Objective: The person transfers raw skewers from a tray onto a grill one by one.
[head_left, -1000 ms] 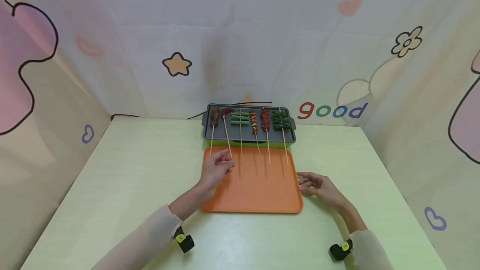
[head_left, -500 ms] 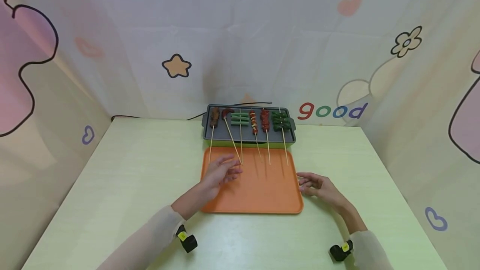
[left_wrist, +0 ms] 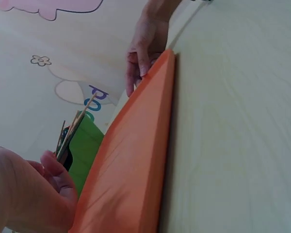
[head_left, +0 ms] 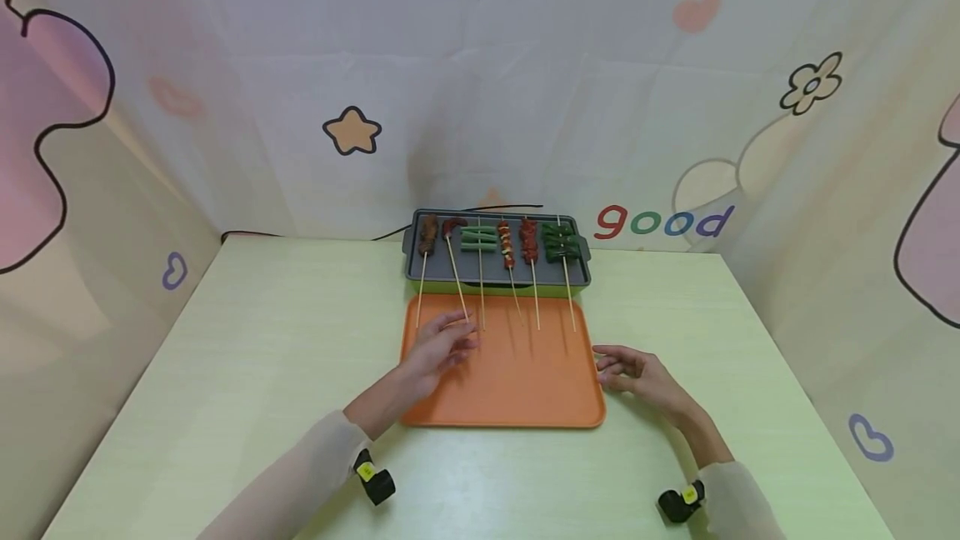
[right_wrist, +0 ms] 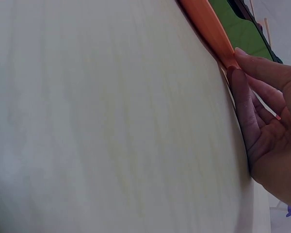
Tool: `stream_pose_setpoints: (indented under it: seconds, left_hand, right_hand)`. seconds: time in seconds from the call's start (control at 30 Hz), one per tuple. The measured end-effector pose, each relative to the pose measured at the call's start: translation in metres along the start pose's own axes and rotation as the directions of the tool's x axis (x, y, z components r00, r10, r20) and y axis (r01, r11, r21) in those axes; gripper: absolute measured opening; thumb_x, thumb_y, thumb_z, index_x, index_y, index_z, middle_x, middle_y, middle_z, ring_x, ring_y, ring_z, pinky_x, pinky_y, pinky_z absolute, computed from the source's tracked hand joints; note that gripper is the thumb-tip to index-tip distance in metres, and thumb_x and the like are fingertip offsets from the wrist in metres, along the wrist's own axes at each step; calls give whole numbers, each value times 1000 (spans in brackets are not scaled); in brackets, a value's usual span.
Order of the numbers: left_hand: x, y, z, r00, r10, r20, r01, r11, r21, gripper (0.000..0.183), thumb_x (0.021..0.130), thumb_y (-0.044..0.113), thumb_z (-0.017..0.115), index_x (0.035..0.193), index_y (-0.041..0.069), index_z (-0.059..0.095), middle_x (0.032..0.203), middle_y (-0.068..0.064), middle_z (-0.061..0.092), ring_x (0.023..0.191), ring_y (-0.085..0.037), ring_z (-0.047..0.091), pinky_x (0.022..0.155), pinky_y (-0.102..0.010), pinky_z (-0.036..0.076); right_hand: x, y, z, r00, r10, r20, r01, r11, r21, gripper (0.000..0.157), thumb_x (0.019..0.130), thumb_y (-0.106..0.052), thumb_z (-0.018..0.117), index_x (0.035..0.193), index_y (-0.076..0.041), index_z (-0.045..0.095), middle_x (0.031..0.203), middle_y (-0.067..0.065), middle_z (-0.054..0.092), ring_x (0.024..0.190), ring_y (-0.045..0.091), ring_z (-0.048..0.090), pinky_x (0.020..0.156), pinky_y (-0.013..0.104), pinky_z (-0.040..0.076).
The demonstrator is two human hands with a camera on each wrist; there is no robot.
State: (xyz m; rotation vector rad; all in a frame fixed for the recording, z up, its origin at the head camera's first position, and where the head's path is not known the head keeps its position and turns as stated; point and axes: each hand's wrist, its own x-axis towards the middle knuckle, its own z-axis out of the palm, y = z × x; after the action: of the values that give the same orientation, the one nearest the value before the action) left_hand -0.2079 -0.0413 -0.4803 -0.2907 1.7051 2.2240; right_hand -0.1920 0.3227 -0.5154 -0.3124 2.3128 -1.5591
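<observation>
My left hand (head_left: 437,353) is over the left part of an orange tray (head_left: 525,382), fingers extended and loosely bent. Its fingertips are right at the lower end of a skewer (head_left: 457,277) topped with a dark red curled piece. That skewer lies second from the left on a grey grill plate (head_left: 491,273) with a green base. In the left wrist view, the left hand (left_wrist: 36,189) is beside the green base. The tray's right rim is pinched between the thumb and fingers of my right hand (right_wrist: 276,97); the head view shows this hand (head_left: 637,375) outside the tray.
Other skewers lie side by side on the grill: brown meat (head_left: 428,236), green stalks (head_left: 478,238), a mixed one (head_left: 507,244), red meat (head_left: 529,242) and dark green pieces (head_left: 561,242). Their sticks overhang the tray. A black cord (head_left: 393,232) runs behind, along the printed curtain (head_left: 480,107).
The lower end of the dark red skewer swung right, then back left. My left fingers loosened from its end and shifted slightly with it. The right hand stayed at the tray's rim.
</observation>
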Motion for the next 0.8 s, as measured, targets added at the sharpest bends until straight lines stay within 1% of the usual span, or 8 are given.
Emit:
stream_pose_setpoints:
  seconds: [0.13, 0.3, 0.37, 0.53, 0.63, 0.8]
  left_hand:
    - [-3, -5, -3, 998, 57, -40, -54, 996, 74, 42, 103, 9, 60, 144, 2, 55, 113, -11, 70, 74, -7, 63, 67, -19, 51]
    - [-5, -10, -7, 990, 127, -63, -117, 983, 144, 46, 104, 8, 58, 149, 3, 51, 115, -18, 69, 71, -9, 60, 66, -20, 49]
    - [-7, -11, -8, 985, 160, -62, -148, 975, 169, 47, 104, 8, 57, 150, 2, 49, 112, -19, 69, 69, -9, 60, 64, -20, 48]
    - [-9, -14, -12, 972, 229, -54, -213, 953, 217, 47, 104, 7, 55, 150, 0, 48, 103, -15, 68, 65, -8, 60, 59, -18, 48]
    - [-10, -15, -14, 968, 246, -49, -228, 944, 237, 47, 105, 7, 55, 150, 0, 48, 103, -16, 69, 65, -7, 61, 58, -18, 48]
    - [-10, -15, -17, 969, 243, -47, -224, 941, 253, 47, 106, 9, 53, 151, 1, 46, 108, -20, 68, 65, -7, 61, 58, -19, 48]
  right_hand:
    - [-1, 0, 0, 1000, 3, -3, -3, 1000, -9, 55, 97, -7, 68, 147, 6, 48, 121, 19, 65, 95, 3, 64, 72, 20, 51]
    - [-1, 0, 1, 1000, -1, -1, 1, 1000, -10, 55, 97, -7, 68, 146, 6, 49, 121, 20, 64, 95, 3, 64, 72, 20, 51]
    - [-1, 0, 1, 1000, -2, 1, 2, 1000, -14, 55, 97, -7, 68, 147, 6, 49, 121, 20, 64, 95, 3, 64, 72, 20, 51]
    - [0, 0, 1, 1000, -3, -1, 3, 1000, -18, 55, 97, -8, 68, 147, 6, 49, 121, 19, 64, 95, 3, 64, 72, 20, 51]
    - [0, 1, 0, 1000, -2, -6, 1, 1000, -17, 54, 97, -7, 68, 147, 6, 49, 121, 19, 64, 95, 2, 64, 73, 20, 51]
    - [0, 3, 0, 1000, 1, -8, -2, 1000, -19, 54, 98, -8, 68, 147, 5, 49, 121, 18, 64, 95, 3, 64, 72, 20, 51]
